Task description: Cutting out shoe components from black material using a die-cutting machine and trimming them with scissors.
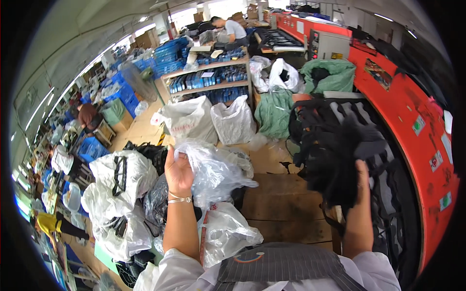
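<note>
My left hand (178, 170), a bracelet at its wrist, is raised with the palm showing. It grips a crumpled clear plastic bag (213, 169) that hangs to its right; some of its fingers are hidden by the film. On the other side, my right hand (361, 182) is closed on a bundle of black fabric pieces (330, 165), blurred by motion. That bundle is over the near side of a long row of black and grey padded pieces (388, 194). Below my left hand lies another clear plastic bag (228, 230).
White sacks (124, 179) are piled at the left. Open white sacks (189, 119) and a green sack (274, 112) stand ahead. Behind them is a shelf (208, 87) of blue items. A long red machine (412, 106) runs along the right. Brown cardboard (286, 208) lies before me. Other people work farther off.
</note>
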`<state>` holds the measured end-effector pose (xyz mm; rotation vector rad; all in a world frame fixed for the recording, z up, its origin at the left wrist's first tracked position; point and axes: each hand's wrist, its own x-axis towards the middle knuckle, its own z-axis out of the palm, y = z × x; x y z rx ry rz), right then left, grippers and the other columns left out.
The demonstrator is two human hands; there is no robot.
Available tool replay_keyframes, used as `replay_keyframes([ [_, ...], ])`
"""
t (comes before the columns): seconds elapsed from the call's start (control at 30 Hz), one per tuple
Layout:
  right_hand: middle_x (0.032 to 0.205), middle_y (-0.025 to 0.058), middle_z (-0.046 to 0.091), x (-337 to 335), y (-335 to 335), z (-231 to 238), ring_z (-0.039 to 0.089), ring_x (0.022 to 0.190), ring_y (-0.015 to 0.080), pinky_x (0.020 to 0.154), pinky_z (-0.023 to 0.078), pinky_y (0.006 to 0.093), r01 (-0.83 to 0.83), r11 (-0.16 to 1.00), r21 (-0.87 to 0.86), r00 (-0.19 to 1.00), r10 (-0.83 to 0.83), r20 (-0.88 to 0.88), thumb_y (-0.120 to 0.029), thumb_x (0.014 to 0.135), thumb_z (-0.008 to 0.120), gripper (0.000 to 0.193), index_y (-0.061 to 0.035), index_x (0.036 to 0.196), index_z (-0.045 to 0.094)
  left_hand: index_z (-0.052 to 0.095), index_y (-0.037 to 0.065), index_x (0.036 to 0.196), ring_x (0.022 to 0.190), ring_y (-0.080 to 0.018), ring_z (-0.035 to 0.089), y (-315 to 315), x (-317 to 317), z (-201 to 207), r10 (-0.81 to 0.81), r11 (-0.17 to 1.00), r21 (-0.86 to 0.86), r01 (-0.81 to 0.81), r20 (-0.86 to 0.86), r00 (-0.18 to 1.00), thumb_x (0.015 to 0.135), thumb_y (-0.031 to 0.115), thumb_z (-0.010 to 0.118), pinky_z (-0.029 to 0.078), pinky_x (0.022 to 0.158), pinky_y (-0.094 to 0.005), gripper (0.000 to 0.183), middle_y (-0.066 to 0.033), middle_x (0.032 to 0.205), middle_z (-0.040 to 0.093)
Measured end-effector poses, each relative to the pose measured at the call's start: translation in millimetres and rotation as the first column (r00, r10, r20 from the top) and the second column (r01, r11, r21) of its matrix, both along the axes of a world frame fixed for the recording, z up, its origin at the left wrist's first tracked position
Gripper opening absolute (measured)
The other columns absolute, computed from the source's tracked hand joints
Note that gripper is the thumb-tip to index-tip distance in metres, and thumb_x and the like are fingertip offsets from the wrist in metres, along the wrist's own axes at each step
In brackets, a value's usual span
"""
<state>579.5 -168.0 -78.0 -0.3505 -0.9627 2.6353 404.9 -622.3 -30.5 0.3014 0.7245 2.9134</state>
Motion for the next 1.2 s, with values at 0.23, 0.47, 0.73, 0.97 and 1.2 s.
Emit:
replay_keyframes([
  [0.23,0.120,0.0127,0.060,-75,-87,-46,0.061,0.106,0.0240,0.097,0.046,0.0368,-0.492,0.864,0.108,0.850,0.504,-0.156,-0.011,0.076,0.062,0.051,0.0008,0.124,0.052,0.057,0.005,0.110,0.100,-0.0238,0.060,104,-23,-25,-0.103,0.981,-0.152,0.125,0.141,0.985,0.098,0.046,0.047,0.049,0.093,-0.0397,0.044,-0.0096,0.105,0.063],
  [0.47,0.100,0.0145,0.067,-85,-151,-28,0.065,0.098,0.0269,0.094,0.050,0.0431,-0.691,0.722,0.014,0.715,0.687,-0.126,-0.009,0.076,0.063,0.039,0.0034,0.113,0.058,0.060,0.005,0.103,0.083,-0.0114,0.061,122,-31,-71,-0.038,0.879,-0.477,0.009,-0.051,0.998,0.098,0.040,0.051,0.050,0.079,-0.0259,0.036,-0.0028,0.081,0.059],
  [0.73,0.124,0.0188,0.059,-82,-78,-89,0.057,0.114,0.0344,0.103,0.042,0.0479,-0.574,0.636,-0.515,0.819,0.452,-0.354,-0.035,0.090,0.054,0.053,0.0025,0.127,0.053,0.037,0.005,0.139,0.135,-0.0291,0.034,102,58,-121,-0.268,0.375,-0.841,-0.389,-0.500,0.823,0.074,0.008,0.068,0.025,0.111,-0.0478,0.071,-0.0167,0.143,0.037],
  [0.97,0.133,0.0165,0.053,-58,-64,-101,0.053,0.120,0.0325,0.106,0.039,0.0461,-0.564,0.686,-0.460,0.822,0.415,-0.389,-0.039,0.094,0.045,0.055,0.0008,0.131,0.050,0.052,0.012,0.127,0.138,-0.0371,0.028,141,52,-92,-0.477,-0.157,-0.373,-0.915,-0.782,0.401,0.065,0.003,0.069,0.022,0.112,-0.0521,0.065,-0.0214,0.144,0.034],
  [1.2,0.129,0.0152,0.055,1,-64,-49,0.053,0.118,0.0286,0.106,0.039,0.0399,-0.322,0.904,0.282,0.937,0.347,-0.044,-0.036,0.096,0.042,0.051,0.0012,0.131,0.049,0.063,0.005,0.101,0.098,-0.0305,0.063,146,-22,-93,-0.149,0.327,-0.907,-0.266,-0.327,0.933,0.075,-0.003,0.058,0.048,0.090,-0.0429,0.028,-0.0154,0.100,0.066],
])
